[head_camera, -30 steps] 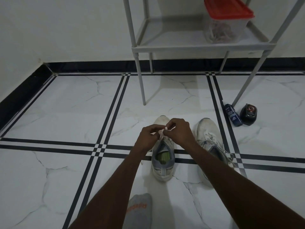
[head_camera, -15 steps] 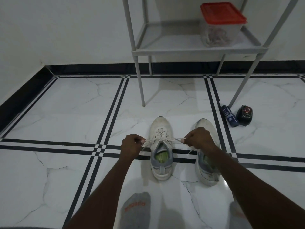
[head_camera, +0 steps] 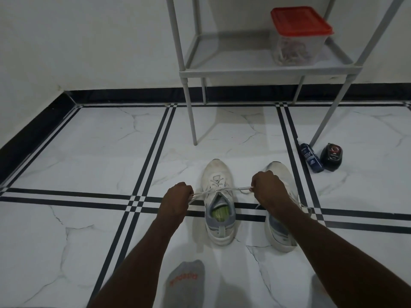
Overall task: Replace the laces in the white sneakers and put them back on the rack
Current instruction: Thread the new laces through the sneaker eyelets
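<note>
Step in hand, by the look of it: tightening the knot on the left-of-frame sneaker [head_camera: 219, 203], centre of frame on the tiled floor [head_camera: 89, 152]; left hand [head_camera: 178, 202] is curled, pinching one end of the lace [head_camera: 220, 190], right hand [head_camera: 266, 188] curled too, pinching the other end; lace runs taut btwn them across the top eyelets, hands pulled well apart to either side of the shoe; second sneaker [head_camera: 281, 230] sits just right of it, partly under the right forearm, its lace trailing loose on the floor, can't tell if it's tied; rack [head_camera: 266, 71] stands upper centre-right, its shelf holding only a red-lidded tub [head_camera: 298, 36], so neither shoe is back yet; next move prob calls for forming & cinching the bow w/o letting tension slip, then checking shoe no. 2, then lifting both onto the shelf beside the tub
</note>
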Motion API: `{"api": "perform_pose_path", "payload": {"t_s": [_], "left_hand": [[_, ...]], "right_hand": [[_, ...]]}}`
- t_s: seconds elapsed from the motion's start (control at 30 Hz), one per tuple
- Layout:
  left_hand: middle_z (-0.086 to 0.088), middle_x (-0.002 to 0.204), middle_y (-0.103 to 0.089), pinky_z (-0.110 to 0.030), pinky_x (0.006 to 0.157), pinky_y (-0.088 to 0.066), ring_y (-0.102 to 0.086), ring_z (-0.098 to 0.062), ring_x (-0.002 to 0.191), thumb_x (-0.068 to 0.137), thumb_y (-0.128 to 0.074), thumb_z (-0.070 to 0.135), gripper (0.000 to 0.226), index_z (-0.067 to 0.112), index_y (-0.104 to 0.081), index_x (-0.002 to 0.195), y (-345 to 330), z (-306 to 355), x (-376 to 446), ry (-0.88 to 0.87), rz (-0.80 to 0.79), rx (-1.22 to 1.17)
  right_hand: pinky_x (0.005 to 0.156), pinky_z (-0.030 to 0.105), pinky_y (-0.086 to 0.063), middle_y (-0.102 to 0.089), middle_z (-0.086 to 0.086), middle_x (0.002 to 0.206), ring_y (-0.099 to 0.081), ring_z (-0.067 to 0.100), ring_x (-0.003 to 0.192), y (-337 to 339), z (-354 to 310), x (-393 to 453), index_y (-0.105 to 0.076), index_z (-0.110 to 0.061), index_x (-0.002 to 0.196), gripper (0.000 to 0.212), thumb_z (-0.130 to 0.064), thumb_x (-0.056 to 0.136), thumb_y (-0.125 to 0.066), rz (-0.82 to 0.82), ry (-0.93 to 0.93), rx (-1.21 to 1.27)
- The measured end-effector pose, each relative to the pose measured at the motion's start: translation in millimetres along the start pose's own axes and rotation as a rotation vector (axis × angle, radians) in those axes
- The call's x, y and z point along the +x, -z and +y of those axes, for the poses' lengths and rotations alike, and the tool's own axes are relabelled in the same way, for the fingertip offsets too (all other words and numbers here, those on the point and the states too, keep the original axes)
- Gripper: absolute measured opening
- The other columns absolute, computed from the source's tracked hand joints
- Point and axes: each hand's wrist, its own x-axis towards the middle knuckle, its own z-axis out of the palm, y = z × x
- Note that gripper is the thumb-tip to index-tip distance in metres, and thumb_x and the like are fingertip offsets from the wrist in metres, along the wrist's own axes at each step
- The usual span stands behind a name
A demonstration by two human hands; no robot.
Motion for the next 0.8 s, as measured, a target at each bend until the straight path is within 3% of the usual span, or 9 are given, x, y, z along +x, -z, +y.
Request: {"api": "perform_pose_path", "payload": {"t_s": [0.17, 0.3, 0.5, 0.6, 0.67, 0.77, 0.8], "left_hand": [[-0.004, 0.083, -0.058, -0.038, 0.066, -0.051, -0.056, -0.023, 0.073, 0.085, -0.061, 0.002, 0.011, 0.011, -0.067, 0.084, -6, -2, -4, 0.007, 0.063, 0.044], [-0.005, 0.073, -0.051, -0.036, 0.053, -0.039, -0.044, -0.020, 0.062, 0.080, -0.057, -0.003, 0.016, 0.010, -0.059, 0.072, -10, -7, -8, -0.042, 0.131, 0.055], [0.001, 0.071, -0.046, -0.030, 0.058, -0.030, -0.043, -0.018, 0.065, 0.086, -0.054, 0.004, 0.018, 0.010, -0.060, 0.071, -17, -8, -6, -0.014, 0.177, 0.003], [0.003, 0.074, -0.053, -0.024, 0.058, -0.028, -0.048, -0.015, 0.068, 0.085, -0.056, 0.003, 0.015, 0.010, -0.068, 0.079, -20, -7, 1, 0.051, 0.218, -0.144], [-0.001, 0.088, -0.064, -0.024, 0.063, -0.040, -0.058, -0.014, 0.076, 0.084, -0.061, -0.004, 0.020, 0.011, -0.073, 0.092, -14, -1, 9, 0.138, 0.174, -0.279], [-0.011, 0.118, -0.062, -0.025, 0.077, -0.056, -0.064, -0.017, 0.098, 0.078, -0.060, -0.021, 0.051, 0.006, -0.067, 0.121, -11, 11, 17, 0.112, 0.149, -0.595], [-0.013, 0.123, -0.061, -0.028, 0.081, -0.057, -0.064, -0.020, 0.102, 0.078, -0.060, -0.017, 0.052, 0.006, -0.065, 0.125, -10, 15, 20, 0.064, 0.145, -0.613]], "right_hand": [[0.071, 0.031, -0.055, -0.068, 0.009, 0.093, -0.068, 0.024, 0.082, -3, 7, 1, -0.070, -0.011, 0.096, 0.015, -0.024, 0.089, -0.070, 0.010, 0.005, -0.067], [0.072, 0.031, -0.051, -0.066, 0.009, 0.100, -0.068, 0.025, 0.089, -2, 11, -2, -0.067, -0.012, 0.099, 0.012, -0.021, 0.092, -0.065, -0.006, -0.014, -0.144], [0.076, 0.028, -0.052, -0.067, 0.007, 0.099, -0.068, 0.020, 0.088, -7, 13, -3, -0.066, -0.012, 0.099, 0.011, -0.020, 0.091, -0.066, -0.015, 0.002, -0.163], [0.077, 0.030, -0.056, -0.072, 0.008, 0.094, -0.069, 0.019, 0.084, -1, 13, 4, -0.072, -0.010, 0.094, 0.017, -0.022, 0.083, -0.077, -0.069, 0.010, -0.014], [0.078, 0.030, -0.057, -0.075, 0.008, 0.091, -0.069, 0.018, 0.081, 4, 14, 10, -0.075, -0.009, 0.090, 0.016, -0.017, 0.078, -0.082, -0.135, 0.033, 0.148], [0.080, 0.025, -0.049, -0.070, 0.009, 0.107, -0.066, 0.021, 0.092, 10, 6, 6, -0.071, -0.009, 0.108, 0.031, -0.013, 0.080, -0.080, -0.147, 0.088, 0.382], [0.081, 0.023, -0.046, -0.067, 0.009, 0.116, -0.065, 0.022, 0.098, 11, 0, 5, -0.069, -0.010, 0.116, 0.034, -0.013, 0.083, -0.077, -0.136, 0.117, 0.445]]}}
